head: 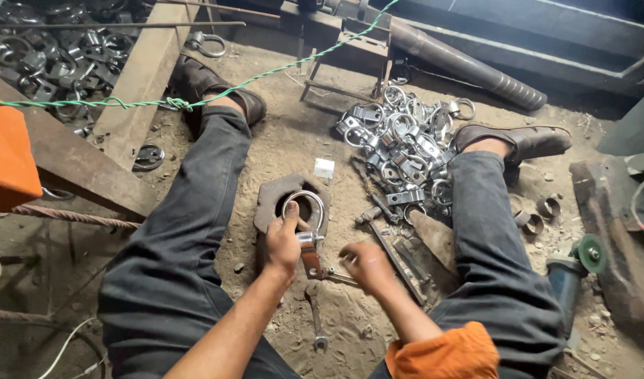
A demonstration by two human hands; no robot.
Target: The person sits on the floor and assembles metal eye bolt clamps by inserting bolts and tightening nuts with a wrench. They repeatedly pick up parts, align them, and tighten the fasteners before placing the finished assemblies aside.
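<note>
Two hands worked in the narrow dirt gap between the legs: the left hand (283,242) clamped on a ring clamp (305,210) over the worn metal block (269,200), the right hand (364,263) loosely curled beside it, holding nothing visible.

Heap of metal rings and clamps (405,144) on dirt — green rope (195,102), angle grinder (571,274), wrench (317,316).

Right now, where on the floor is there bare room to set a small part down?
Bare dirt lies between the white tag and the upper stool. It is crowded by the ring pile and around both hands near the wrench.
</note>
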